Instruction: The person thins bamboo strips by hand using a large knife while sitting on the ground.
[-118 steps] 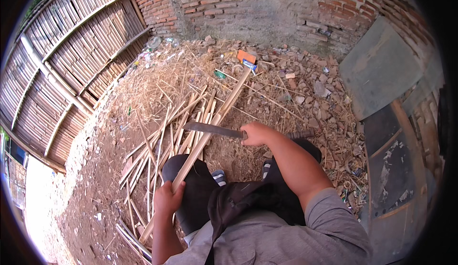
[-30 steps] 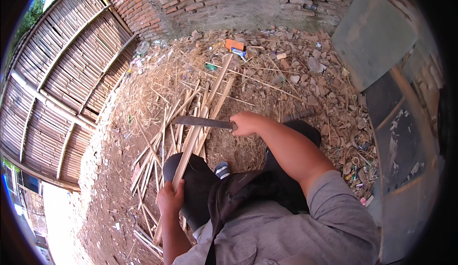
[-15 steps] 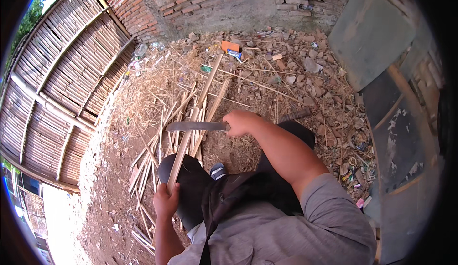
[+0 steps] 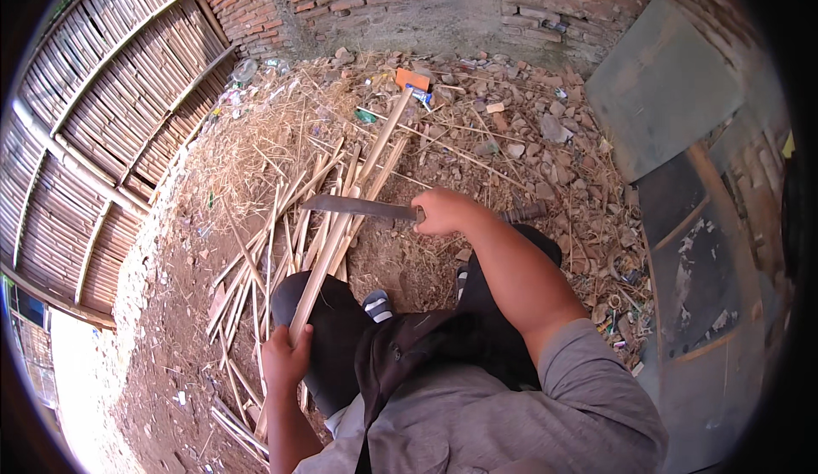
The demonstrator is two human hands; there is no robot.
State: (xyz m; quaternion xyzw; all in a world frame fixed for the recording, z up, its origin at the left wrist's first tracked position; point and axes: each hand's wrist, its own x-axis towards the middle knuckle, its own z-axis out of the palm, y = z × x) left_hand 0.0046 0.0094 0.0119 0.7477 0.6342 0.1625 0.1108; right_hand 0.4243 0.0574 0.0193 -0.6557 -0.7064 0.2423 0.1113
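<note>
My left hand (image 4: 286, 356) is closed round the near end of a long split bamboo strip (image 4: 319, 280), which slants away from me past my left knee. In my right hand (image 4: 442, 211) is the handle of a machete (image 4: 362, 207), its dark curved blade pointing left and lying across the strip. Whether the edge bites into the bamboo, I cannot tell. Under and beside the strip, several thinner bamboo strips (image 4: 247, 252) lie loosely crossed on the dirt.
A woven bamboo fence (image 4: 111, 107) stands at the left and a brick wall (image 4: 409, 5) at the back. Grey boards (image 4: 665, 90) lean at the right. Rubble (image 4: 554, 167) and an orange box (image 4: 412, 79) litter the ground. My sandalled foot (image 4: 377, 305) shows below.
The machete and my right hand have shifted slightly right, and the blade now tilts down toward its handle. The strip's far end has swung a little right; my left hand keeps its grip.
</note>
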